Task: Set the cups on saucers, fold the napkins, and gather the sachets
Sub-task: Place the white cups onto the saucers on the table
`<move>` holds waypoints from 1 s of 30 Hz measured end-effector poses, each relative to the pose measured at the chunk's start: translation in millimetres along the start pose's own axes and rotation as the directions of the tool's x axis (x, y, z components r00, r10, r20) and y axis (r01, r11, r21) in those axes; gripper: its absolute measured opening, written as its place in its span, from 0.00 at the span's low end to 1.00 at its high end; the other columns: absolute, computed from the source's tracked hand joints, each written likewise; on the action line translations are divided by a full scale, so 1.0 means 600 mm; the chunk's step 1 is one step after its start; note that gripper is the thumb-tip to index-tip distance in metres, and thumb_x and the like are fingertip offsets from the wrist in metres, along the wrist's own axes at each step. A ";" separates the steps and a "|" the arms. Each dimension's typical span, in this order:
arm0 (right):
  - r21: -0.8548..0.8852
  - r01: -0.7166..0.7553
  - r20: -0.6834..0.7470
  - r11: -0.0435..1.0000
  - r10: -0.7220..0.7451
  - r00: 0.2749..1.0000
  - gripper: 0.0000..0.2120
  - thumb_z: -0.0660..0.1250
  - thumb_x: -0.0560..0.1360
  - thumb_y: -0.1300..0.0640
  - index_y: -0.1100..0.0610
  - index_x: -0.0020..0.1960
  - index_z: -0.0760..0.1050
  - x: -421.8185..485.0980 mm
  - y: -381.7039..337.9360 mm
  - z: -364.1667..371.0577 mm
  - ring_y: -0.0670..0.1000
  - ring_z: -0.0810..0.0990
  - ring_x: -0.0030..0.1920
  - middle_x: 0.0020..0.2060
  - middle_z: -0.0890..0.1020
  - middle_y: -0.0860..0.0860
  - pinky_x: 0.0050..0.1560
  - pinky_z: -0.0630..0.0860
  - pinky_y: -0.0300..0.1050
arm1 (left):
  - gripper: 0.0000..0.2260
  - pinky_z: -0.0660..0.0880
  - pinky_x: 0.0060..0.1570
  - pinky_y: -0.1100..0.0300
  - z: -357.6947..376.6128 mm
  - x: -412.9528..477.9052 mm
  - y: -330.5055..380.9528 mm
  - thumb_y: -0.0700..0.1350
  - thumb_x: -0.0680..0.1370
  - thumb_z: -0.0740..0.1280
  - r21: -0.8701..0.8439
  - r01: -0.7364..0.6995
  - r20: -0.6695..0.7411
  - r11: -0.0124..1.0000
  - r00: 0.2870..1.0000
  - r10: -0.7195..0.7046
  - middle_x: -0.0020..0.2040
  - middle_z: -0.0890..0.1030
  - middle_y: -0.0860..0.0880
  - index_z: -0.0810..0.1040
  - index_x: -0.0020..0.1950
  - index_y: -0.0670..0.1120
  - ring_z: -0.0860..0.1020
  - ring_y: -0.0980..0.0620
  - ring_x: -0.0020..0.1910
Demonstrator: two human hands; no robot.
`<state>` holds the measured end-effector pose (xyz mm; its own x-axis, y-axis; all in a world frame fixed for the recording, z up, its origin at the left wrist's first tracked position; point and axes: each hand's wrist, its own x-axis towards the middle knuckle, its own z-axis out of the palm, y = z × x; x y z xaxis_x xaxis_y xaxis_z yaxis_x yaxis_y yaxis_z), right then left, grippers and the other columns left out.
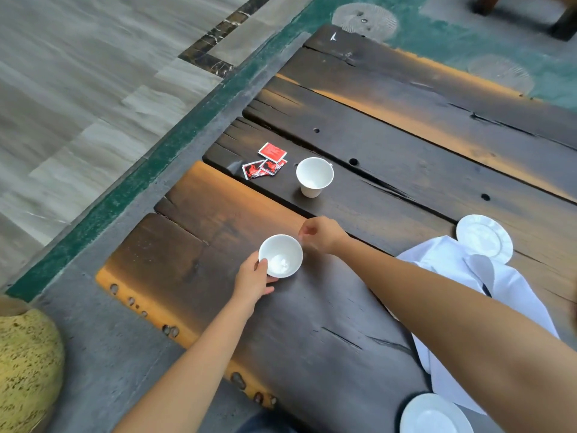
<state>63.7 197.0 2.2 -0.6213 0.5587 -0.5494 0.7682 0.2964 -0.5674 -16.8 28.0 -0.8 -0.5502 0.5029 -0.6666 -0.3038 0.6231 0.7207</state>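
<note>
A white cup [281, 256] is at the middle of the dark wooden table [359, 323]. My left hand [254, 281] grips its near-left rim, thumb inside. My right hand [321, 234] is at the cup's right side with fingers curled where the handle is; the handle itself is hidden. A second white cup [313, 176] stands farther back. Three red sachets [265, 162] lie loosely left of it. One white saucer [485, 237] sits at the right, another saucer [435, 415] at the near edge. A crumpled white napkin [462, 276] lies under my right forearm.
The table's left edge [150, 310] drops to a grey and green carpet. A yellow speckled round object [28, 367] stands on the floor at the lower left. Dark furniture legs [559, 23] show at the top right.
</note>
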 end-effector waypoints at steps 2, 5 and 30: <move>0.004 -0.002 0.033 1.000 0.002 0.999 0.02 0.70 0.72 0.59 0.53 0.41 0.77 -0.008 0.016 -0.002 0.51 0.78 0.46 0.42 0.80 0.49 0.46 0.73 0.42 | 0.15 0.78 0.44 0.55 -0.002 0.004 0.004 0.42 0.81 0.53 0.016 0.016 0.020 1.000 1.000 -0.016 0.60 0.76 0.44 0.70 0.67 0.46 0.81 0.44 0.48; 0.044 -0.021 0.062 0.999 0.018 0.998 0.05 0.72 0.70 0.60 0.54 0.38 0.76 -0.023 0.033 0.001 0.48 0.77 0.41 0.37 0.80 0.49 0.44 0.72 0.39 | 0.16 0.78 0.45 0.55 -0.003 0.007 0.007 0.43 0.81 0.55 0.061 0.028 0.048 0.998 0.998 -0.031 0.61 0.77 0.42 0.71 0.67 0.46 0.82 0.43 0.49; 0.239 -0.202 0.224 0.950 0.149 0.963 0.03 0.69 0.72 0.61 0.55 0.43 0.80 -0.174 0.137 0.005 0.44 0.81 0.35 0.43 0.84 0.58 0.37 0.77 0.35 | 0.15 0.77 0.43 0.63 0.019 -0.086 0.011 0.43 0.82 0.55 0.373 -0.128 0.384 0.919 0.923 -0.027 0.54 0.80 0.43 0.72 0.67 0.46 0.82 0.53 0.40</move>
<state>191.2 160.7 10.9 -0.5185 0.4087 -0.7511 0.8187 -0.0165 -0.5741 18.5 13.2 35.9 -0.2011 0.6772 -0.7078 0.0820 0.7316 0.6767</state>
